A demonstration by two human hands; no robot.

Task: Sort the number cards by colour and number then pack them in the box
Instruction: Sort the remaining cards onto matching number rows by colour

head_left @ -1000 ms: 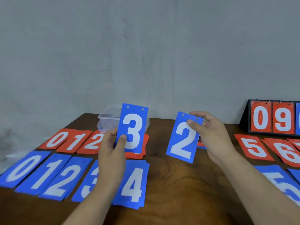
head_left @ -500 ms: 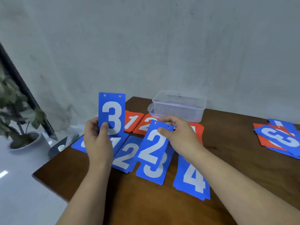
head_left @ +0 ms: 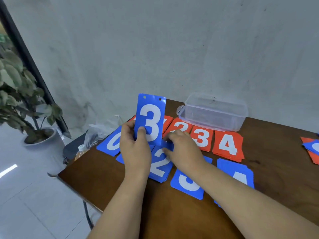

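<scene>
Blue 2 [head_left: 159, 165] lowered onto pile [head_left: 163, 180] near table edge [head_left: 77, 176], blue 3 [head_left: 150, 121] upright

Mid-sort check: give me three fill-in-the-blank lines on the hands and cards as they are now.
The left hand holds an upright blue card showing ____.
The right hand grips a flat blue card showing ____.
The far row of cards, before the clear box, is coloured ____.
Missing: 3; 2; red.
</scene>
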